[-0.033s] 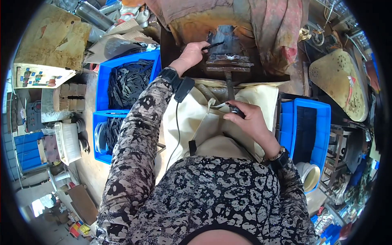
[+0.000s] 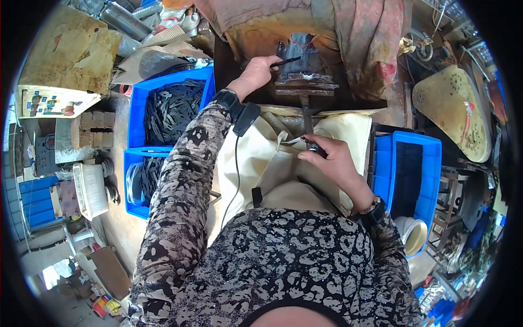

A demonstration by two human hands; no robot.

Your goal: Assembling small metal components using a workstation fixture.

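At 12 o'clock, L hand (image 2: 256,75) has thumb & fingertips clamped on a thin dark strip (image 2: 286,61), which sticks out toward btwn 2 & 3, its tip in front of a grey metal block (image 2: 303,42); can't tell if it touches. R hand (image 2: 333,161), nr centre at 3, has thumb & finger clamped on a black handle (image 2: 316,148); a shiny metal bit (image 2: 293,140) points from there toward 9.

Grey bar (image 2: 306,114) runs from R hand's fingers up toward 12, to a rusty ledge (image 2: 305,91) just below the block; can't see how bar & handle meet.

L wrist: black strap (image 2: 224,100) w/ black box (image 2: 247,120), cable (image 2: 238,180) trailing toward 6. R wrist: black band (image 2: 373,212). Sleeves (image 2: 180,212) patterned, black & pale. Cream cloth (image 2: 357,128) covers the lap.

Further out: stained cloth (image 2: 366,32) hangs at 1, beside the block. Upper blue bin (image 2: 137,111) at 10, w/ a heap of dark strips (image 2: 174,109); lower blue bin (image 2: 133,208) at 9 has more, plus a clear roundish thing on its L side. Blue tub (image 2: 433,163) at 3, dark stuff inside, pale round pot (image 2: 412,235) at its near end. Tan panel w/ holes (image 2: 452,117) btwn 2 & 3. White crate (image 2: 91,191) past the bins, just under 9.
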